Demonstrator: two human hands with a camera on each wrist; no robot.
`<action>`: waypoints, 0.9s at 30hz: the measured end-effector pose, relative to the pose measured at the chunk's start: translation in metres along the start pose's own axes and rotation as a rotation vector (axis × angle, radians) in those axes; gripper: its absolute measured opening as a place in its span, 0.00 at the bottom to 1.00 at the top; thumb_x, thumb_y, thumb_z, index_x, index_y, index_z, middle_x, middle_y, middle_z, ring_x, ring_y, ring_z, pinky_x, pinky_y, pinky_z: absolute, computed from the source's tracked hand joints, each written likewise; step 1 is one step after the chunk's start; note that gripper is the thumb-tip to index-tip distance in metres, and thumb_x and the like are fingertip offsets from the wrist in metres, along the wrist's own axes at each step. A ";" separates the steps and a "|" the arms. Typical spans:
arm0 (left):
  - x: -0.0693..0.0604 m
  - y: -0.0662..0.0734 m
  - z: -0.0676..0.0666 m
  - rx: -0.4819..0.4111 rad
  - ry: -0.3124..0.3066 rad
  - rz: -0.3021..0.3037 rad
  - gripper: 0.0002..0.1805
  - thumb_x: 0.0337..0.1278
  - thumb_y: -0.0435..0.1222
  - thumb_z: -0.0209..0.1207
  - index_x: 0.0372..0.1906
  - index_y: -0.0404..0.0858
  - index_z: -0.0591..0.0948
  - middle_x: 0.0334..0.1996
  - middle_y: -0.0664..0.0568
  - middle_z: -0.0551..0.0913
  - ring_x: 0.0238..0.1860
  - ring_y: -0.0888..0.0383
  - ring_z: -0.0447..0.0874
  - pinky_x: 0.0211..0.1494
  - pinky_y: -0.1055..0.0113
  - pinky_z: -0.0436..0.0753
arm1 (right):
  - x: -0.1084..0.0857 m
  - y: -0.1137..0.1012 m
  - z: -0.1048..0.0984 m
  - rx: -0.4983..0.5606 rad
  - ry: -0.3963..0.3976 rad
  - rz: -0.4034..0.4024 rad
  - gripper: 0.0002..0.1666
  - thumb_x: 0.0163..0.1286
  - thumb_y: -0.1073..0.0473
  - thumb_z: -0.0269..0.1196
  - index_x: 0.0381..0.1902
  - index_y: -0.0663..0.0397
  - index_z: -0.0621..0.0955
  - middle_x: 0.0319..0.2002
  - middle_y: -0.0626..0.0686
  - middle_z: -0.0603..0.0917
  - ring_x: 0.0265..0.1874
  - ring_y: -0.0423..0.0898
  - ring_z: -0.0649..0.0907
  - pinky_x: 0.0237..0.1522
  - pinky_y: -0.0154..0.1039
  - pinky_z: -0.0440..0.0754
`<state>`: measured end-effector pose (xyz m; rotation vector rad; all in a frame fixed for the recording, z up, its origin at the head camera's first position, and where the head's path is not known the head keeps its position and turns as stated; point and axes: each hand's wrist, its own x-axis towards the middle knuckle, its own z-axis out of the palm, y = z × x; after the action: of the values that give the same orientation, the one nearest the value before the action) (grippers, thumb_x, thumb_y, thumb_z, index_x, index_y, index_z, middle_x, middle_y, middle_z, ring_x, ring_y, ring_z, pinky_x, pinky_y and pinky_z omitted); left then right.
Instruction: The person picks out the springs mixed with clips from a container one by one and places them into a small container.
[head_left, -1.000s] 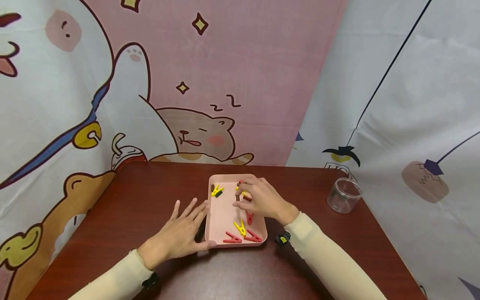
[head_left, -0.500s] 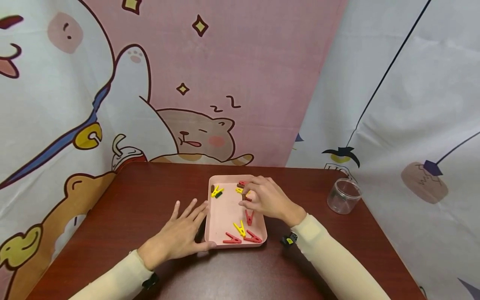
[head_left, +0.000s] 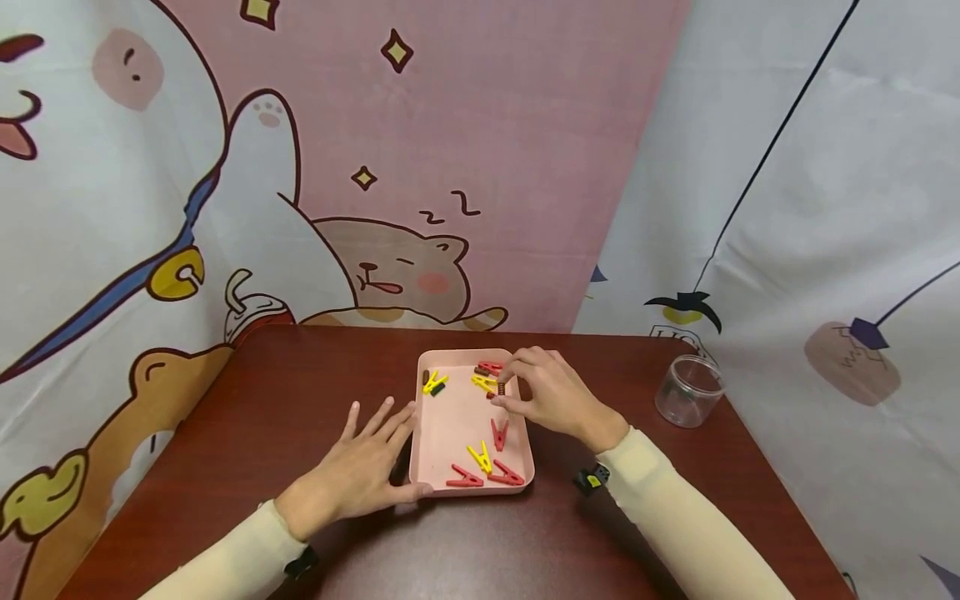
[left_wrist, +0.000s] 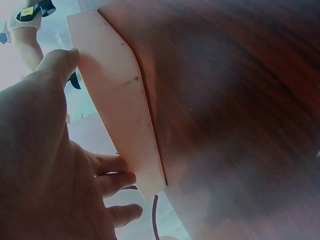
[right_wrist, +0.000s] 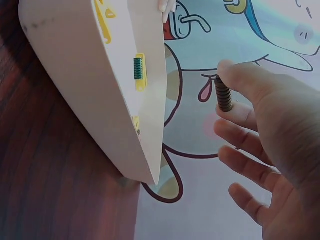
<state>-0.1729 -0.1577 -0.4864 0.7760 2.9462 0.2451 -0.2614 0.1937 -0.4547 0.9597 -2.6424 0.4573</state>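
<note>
My right hand pinches a brown spring end to end between thumb and index finger, over the right side of a pink tray. The other fingers spread loosely in the right wrist view. Straight-fingered, my left hand touches the tray's left rim with its thumb and fingertips. Inside the tray lie several red clips and yellow clips. A green spring rests against a yellow clip, and a second brown spring lies in the far left corner. My right fingers partly hide the pieces behind them.
A clear, lidless plastic jar stands on the brown table to the right of the tray. A cartoon-printed curtain hangs behind the table and along both sides.
My right hand has moved right across the tray with the brown spring in its pinch, uncovering a red clip and a yellow clip near the far right corner. My left hand stays in place.
</note>
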 end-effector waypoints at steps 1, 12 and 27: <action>0.000 0.000 0.000 0.002 0.000 -0.001 0.65 0.70 0.79 0.62 0.93 0.37 0.66 0.96 0.45 0.61 0.98 0.33 0.52 0.93 0.16 0.45 | -0.001 0.001 -0.001 0.000 0.001 0.005 0.18 0.71 0.40 0.85 0.48 0.42 0.94 0.53 0.46 0.94 0.61 0.51 0.88 0.69 0.60 0.85; -0.001 0.000 0.001 -0.004 -0.007 -0.003 0.64 0.70 0.79 0.62 0.93 0.37 0.66 0.96 0.45 0.61 0.98 0.33 0.52 0.93 0.16 0.44 | -0.014 0.010 -0.017 0.005 0.053 0.025 0.18 0.69 0.43 0.87 0.48 0.44 0.95 0.51 0.47 0.95 0.61 0.53 0.89 0.68 0.61 0.85; 0.001 0.001 -0.001 0.006 -0.010 0.001 0.64 0.71 0.78 0.63 0.95 0.39 0.64 0.97 0.46 0.60 0.97 0.33 0.53 0.92 0.15 0.45 | -0.033 0.027 -0.030 0.011 0.073 0.066 0.18 0.71 0.43 0.86 0.50 0.45 0.95 0.51 0.46 0.94 0.59 0.52 0.89 0.66 0.61 0.84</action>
<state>-0.1729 -0.1564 -0.4851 0.7769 2.9384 0.2321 -0.2496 0.2436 -0.4446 0.8445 -2.6146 0.5128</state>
